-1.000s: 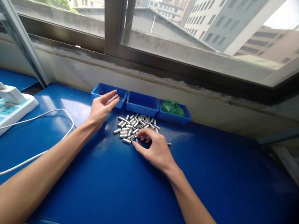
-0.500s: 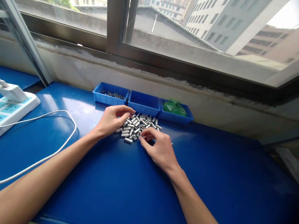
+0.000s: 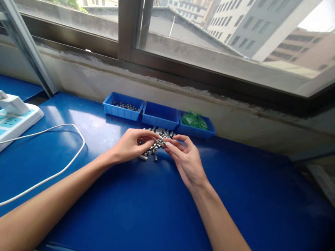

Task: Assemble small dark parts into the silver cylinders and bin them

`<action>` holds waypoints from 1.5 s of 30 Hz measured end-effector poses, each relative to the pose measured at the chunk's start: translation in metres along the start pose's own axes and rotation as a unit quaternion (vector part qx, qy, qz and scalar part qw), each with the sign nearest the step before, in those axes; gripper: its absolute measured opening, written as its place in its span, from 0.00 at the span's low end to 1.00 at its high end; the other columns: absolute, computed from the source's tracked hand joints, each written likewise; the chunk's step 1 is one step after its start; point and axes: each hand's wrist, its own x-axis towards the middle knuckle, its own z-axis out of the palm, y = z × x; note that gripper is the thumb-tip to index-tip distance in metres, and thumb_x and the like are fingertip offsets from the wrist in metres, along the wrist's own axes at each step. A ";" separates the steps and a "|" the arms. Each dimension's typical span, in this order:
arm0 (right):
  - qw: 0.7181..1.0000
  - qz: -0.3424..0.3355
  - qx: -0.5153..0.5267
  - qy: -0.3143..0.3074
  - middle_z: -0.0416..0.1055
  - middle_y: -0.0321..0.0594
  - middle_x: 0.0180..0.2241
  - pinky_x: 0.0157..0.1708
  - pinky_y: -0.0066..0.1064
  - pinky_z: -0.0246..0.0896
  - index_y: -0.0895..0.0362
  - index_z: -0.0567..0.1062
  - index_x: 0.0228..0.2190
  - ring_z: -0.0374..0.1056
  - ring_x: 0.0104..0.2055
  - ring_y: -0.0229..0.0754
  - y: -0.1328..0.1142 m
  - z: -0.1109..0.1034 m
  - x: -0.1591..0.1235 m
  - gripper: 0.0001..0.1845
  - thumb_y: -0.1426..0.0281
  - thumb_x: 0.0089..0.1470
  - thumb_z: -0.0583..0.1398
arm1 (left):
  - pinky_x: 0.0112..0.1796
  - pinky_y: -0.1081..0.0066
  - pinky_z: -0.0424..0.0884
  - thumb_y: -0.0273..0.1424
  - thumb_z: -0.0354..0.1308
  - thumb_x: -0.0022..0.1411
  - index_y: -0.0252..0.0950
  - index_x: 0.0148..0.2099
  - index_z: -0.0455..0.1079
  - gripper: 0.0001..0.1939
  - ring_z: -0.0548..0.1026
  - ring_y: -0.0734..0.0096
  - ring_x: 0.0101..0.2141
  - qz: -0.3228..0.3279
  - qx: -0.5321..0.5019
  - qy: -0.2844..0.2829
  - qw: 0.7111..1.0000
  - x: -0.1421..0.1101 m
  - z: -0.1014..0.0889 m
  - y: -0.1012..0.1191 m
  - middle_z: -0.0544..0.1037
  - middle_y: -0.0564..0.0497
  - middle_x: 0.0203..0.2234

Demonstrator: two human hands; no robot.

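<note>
Small silvery metal standoffs (image 3: 153,151) lie in a loose pile on the blue table, partly covered by my hands. Over the left side of the pile, my left hand (image 3: 134,145) is closed in a pinch, with what looks like one standoff at its fingertips. My right hand (image 3: 186,157) is also pinched, its fingertips meeting the left ones above the pile. What the right fingers grip is too small to make out. One short metal piece (image 3: 155,159) stands a little in front of the pile.
Behind the pile stand three blue bins: the left bin (image 3: 121,112) holds small screws, the middle bin (image 3: 160,121) shows a bare floor, and the right bin (image 3: 208,133) holds green packets (image 3: 195,121). A power strip (image 3: 6,129) and white cable (image 3: 83,143) lie at left.
My left hand has moved right and slightly toward me. My right hand has turned and risen slightly, so the fingertips of both hands now meet over the pile.
</note>
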 end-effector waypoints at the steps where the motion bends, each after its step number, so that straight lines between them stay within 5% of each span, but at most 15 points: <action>1: 1.000 0.001 0.008 0.002 0.80 0.40 0.39 0.48 0.39 0.70 0.52 0.69 0.37 0.76 0.44 0.45 0.000 0.000 0.000 0.24 0.65 0.41 0.73 | 0.44 0.69 0.76 0.33 0.58 0.62 0.33 0.47 0.77 0.14 0.80 0.63 0.41 -0.001 -0.002 0.000 1.000 0.000 0.000 0.000 0.82 0.45 0.41; 8: 0.999 -0.023 -0.033 -0.007 0.80 0.40 0.38 0.49 0.42 0.71 0.52 0.66 0.37 0.77 0.44 0.46 0.003 0.001 -0.001 0.25 0.63 0.42 0.73 | 0.39 0.70 0.76 0.37 0.60 0.63 0.34 0.52 0.76 0.18 0.80 0.64 0.37 0.012 -0.011 -0.021 1.000 -0.002 0.004 -0.004 0.82 0.44 0.40; 15: 0.995 -0.048 -0.086 -0.021 0.80 0.41 0.39 0.46 0.41 0.73 0.52 0.66 0.37 0.77 0.43 0.46 0.003 0.006 -0.004 0.24 0.62 0.44 0.72 | 0.35 0.73 0.74 0.34 0.63 0.61 0.36 0.40 0.80 0.08 0.80 0.68 0.33 0.061 0.043 -0.003 0.997 -0.002 0.002 -0.005 0.82 0.47 0.33; 25: 0.992 -0.057 -0.104 -0.034 0.80 0.41 0.37 0.45 0.40 0.74 0.54 0.69 0.36 0.78 0.41 0.46 0.011 0.005 -0.001 0.19 0.62 0.47 0.71 | 0.37 0.72 0.74 0.34 0.63 0.60 0.35 0.38 0.78 0.08 0.80 0.66 0.35 0.039 0.022 0.002 0.999 -0.002 0.003 -0.007 0.82 0.47 0.33; 30: 0.978 -0.102 -0.176 -0.043 0.79 0.40 0.37 0.45 0.37 0.72 0.54 0.71 0.35 0.77 0.42 0.45 0.005 0.006 -0.004 0.12 0.64 0.53 0.66 | 0.37 0.73 0.72 0.37 0.63 0.60 0.34 0.50 0.76 0.17 0.78 0.69 0.34 -0.025 -0.074 0.014 0.997 0.002 0.000 -0.008 0.81 0.48 0.34; 39: 0.881 -0.206 -0.424 -0.038 0.76 0.34 0.31 0.36 0.30 0.65 0.54 0.74 0.33 0.73 0.34 0.39 -0.001 0.001 -0.007 0.03 0.72 0.57 0.59 | 0.45 0.72 0.72 0.33 0.70 0.52 0.31 0.47 0.78 0.19 0.77 0.74 0.36 -0.129 -0.309 0.203 0.920 0.014 -0.029 -0.013 0.80 0.48 0.32; 45: 0.859 -0.205 -0.464 -0.072 0.76 0.35 0.32 0.38 0.31 0.64 0.53 0.73 0.34 0.72 0.35 0.39 0.001 0.001 -0.009 0.04 0.73 0.57 0.58 | 0.57 0.63 0.68 0.23 0.65 0.54 0.30 0.54 0.72 0.24 0.77 0.63 0.50 -0.111 -0.346 0.271 0.892 0.022 -0.048 -0.013 0.77 0.39 0.51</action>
